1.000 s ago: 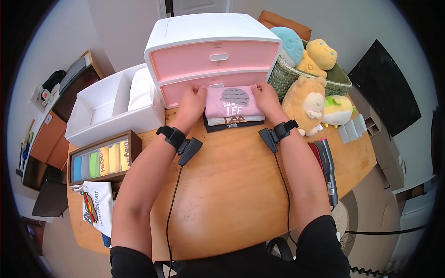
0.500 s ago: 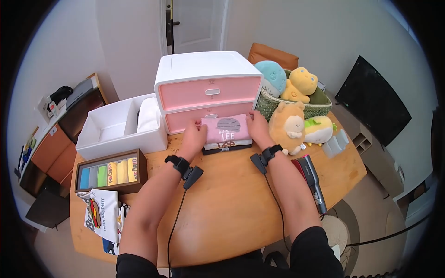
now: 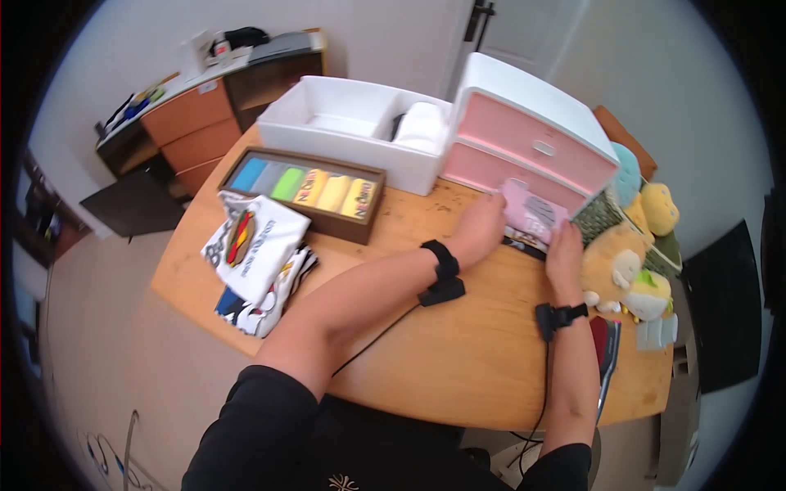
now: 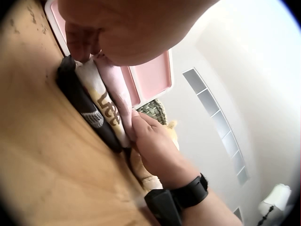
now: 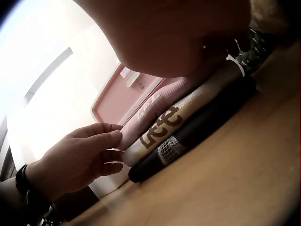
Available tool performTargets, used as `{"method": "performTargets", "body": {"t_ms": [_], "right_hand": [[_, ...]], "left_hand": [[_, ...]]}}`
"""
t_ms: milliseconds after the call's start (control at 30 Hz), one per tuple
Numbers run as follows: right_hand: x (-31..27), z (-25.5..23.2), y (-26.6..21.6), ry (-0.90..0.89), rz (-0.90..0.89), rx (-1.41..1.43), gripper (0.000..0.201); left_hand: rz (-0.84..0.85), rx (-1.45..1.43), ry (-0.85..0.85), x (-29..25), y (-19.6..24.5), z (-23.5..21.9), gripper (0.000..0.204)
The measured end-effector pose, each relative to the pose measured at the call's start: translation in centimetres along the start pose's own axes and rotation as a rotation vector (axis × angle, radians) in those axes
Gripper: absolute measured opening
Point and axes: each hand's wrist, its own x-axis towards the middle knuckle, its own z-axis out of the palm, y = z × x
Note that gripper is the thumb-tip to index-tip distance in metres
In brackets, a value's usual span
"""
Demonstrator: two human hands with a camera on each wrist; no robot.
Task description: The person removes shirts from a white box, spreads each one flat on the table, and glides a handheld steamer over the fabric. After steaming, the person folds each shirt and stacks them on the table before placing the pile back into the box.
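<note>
A folded pink T-shirt point(image 3: 532, 211) tops a small stack in front of the drawer unit point(image 3: 524, 135). Under it lie a white shirt with brown "Lee" lettering point(image 5: 162, 128) and a black folded garment point(image 4: 84, 103). At the stack's left end, my left hand point(image 3: 479, 229) pinches the pink shirt's edge between thumb and fingers, its lower fingers point(image 5: 113, 167) spread beside the white layer. My right hand point(image 3: 563, 258) holds the opposite end of the pink shirt, thumb and fingertips at its side. Each wrist camera sees its own hand only from behind, hiding those fingertips.
Left of the drawers stand a white divided bin point(image 3: 385, 159) and a brown box of rolled clothes point(image 3: 360, 225). A hot-dog print shirt point(image 3: 262, 237) lies on other folded clothes near the table's left edge. Plush toys point(image 3: 610, 262) and a green basket point(image 3: 602, 214) are at right.
The head view has swung left, bringing more of the brown box and print shirt into sight. Both hands stay at the ends of the pink T-shirt, which keeps its place on the stack.
</note>
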Motion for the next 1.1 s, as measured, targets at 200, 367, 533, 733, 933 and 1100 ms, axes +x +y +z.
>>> {"method": "performTargets", "body": {"t_ms": [200, 367, 533, 733, 933, 1100], "right_hand": [[-2.1, -4.7, -9.7, -0.095, -0.266, 0.177, 0.034], [-5.8, -6.6, -15.6, -0.275, -0.408, 0.321, 0.025], [-8.0, -7.6, -17.9, -0.485, -0.517, 0.428, 0.024], [-8.2, -8.7, -18.7, -0.573, -0.507, 0.435, 0.025], [-7.4, -9.1, -22.2, -0.689, -0.576, 0.529, 0.030], [-7.0, -6.6, -27.2, -0.721, -0.636, 0.682, 0.033]], "left_hand": [[-0.078, -0.096, -0.062, -7.1, 5.2, -4.0, 0.022], [-0.008, 0.105, -0.220, -12.3, 8.0, -11.9, 0.021], [-0.016, 0.475, -0.072, -17.1, 8.2, -21.6, 0.024], [-0.336, 0.809, 0.218, -21.5, 3.3, -33.6, 0.027], [-0.954, 0.503, 0.061, -20.4, -5.2, -42.4, 0.056], [-0.951, 0.558, -0.016, -20.0, -7.0, -43.0, 0.055]]}}
